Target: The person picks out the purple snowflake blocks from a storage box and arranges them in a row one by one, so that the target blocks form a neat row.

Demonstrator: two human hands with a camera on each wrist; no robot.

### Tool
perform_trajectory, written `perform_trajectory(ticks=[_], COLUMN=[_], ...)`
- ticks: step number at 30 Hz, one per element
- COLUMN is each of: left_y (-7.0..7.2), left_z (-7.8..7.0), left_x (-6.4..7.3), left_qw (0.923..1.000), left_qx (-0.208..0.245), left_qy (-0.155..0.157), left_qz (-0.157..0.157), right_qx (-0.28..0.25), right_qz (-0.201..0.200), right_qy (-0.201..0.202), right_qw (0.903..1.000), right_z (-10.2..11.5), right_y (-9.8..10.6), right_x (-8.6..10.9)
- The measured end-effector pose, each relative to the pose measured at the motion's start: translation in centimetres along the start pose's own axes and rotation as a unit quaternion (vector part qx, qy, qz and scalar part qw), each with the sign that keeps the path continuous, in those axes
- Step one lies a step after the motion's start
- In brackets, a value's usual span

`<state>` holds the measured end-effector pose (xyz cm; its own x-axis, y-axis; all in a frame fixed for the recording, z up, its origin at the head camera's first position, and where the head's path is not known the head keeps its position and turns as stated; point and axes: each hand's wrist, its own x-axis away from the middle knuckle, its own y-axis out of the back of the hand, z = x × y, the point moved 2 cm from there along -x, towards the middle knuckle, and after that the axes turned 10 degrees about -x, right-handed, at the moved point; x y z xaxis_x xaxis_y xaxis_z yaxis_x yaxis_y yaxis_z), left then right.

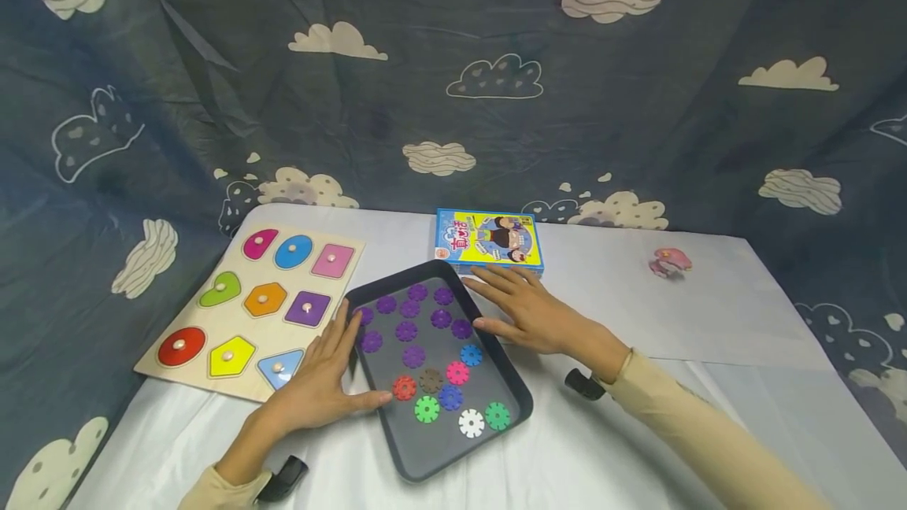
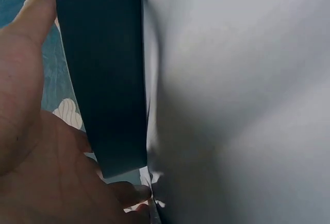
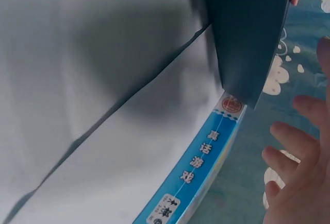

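A dark grey tray lies turned at an angle on the white cloth. Toward its far end are several purple notched plastic discs. Nearer discs are mixed: a white disc, a red disc, plus green, blue, pink and brown ones. My left hand is at the tray's left side, fingers extended and thumb over the rim. The left wrist view shows its palm beside the tray's dark outer wall. My right hand spreads over the right rim, palm down, its fingers extended and holding nothing.
A wooden shape puzzle board with knobbed pieces lies left of the tray, partly behind my left hand. Beyond the tray's far corner is a blue and yellow box. A small pink toy sits at the far right. A cloud-patterned curtain hangs behind.
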<state>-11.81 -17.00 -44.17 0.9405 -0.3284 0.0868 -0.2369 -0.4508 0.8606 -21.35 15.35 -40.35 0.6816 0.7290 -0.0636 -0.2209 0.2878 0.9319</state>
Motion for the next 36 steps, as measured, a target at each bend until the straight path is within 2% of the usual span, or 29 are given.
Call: perform_trajectory(ticks=[9,12,22,30,36], left_y=[0.7,0.7,0.6,0.6,0.6], left_z=[-0.3,-0.4,-0.3,-0.4,-0.3], left_x=[0.0,-0.1,0.0,0.1,0.0], left_qw=[0.9997,0.9996,0.9996,0.9996,0.9996], left_qx=[-0.011,-0.012,-0.014,-0.011,-0.012], left_qy=[-0.01,-0.012,-0.014,-0.009,-0.011], left_qz=[0.02,0.022,0.02,0.024,0.021], right_qx=[-0.019,-0.035,-0.094,-0.114,-0.132], right_qz=[0.033,0.037,0.067,0.124,0.145], right_qy=[0.025,0.044,0.099,0.098,0.103], right_qw=[0.999,0.9977,0.9884,0.9809,0.9751], right_z=[0.1,0.1,0.3,-0.2,-0.7], right_y=[-0.2,-0.1,-0.2,-0.6,-0.9], right_x=[-1.5,-1.9,-4.1,-5.9,-7.3])
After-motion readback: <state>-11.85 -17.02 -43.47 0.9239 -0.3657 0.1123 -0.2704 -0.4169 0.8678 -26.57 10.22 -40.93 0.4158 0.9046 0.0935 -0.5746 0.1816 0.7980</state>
